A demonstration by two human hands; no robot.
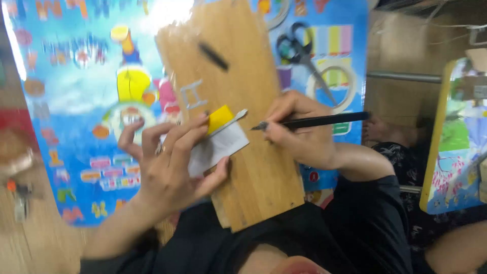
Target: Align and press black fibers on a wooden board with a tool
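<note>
Head view is showing the left hand (170,165) pinning a small white card (218,147) with a yellow piece (220,118) at its top end flat against a wooden board (243,101); fingers are curling over the card's upper edge and the thumb is pressing at its lower corner, so that hand is clamping the card rather than hanging loose. The right hand (299,133) is closing around a thin black craft knife or pen (314,121), which one I cannot tell, its tip (254,127) pointing at the card's right corner, just beside it.

To my judgement the step is going best if the left fingertips are staying well back from the tip's line, the card is lying flat on the board, and the stroke is running away from the holding thumb.

The board is lying tilted across a bright blue illustrated play mat (76,101), its near end overhanging the person's lap, so pressure there is likely tipping it. Scissors (299,50) and a tape roll (335,81) are lying to the right, near the working elbow's sweep. Open mat is lying to the left of the board; a second board edge (436,137) is standing at far right, well apart
</note>
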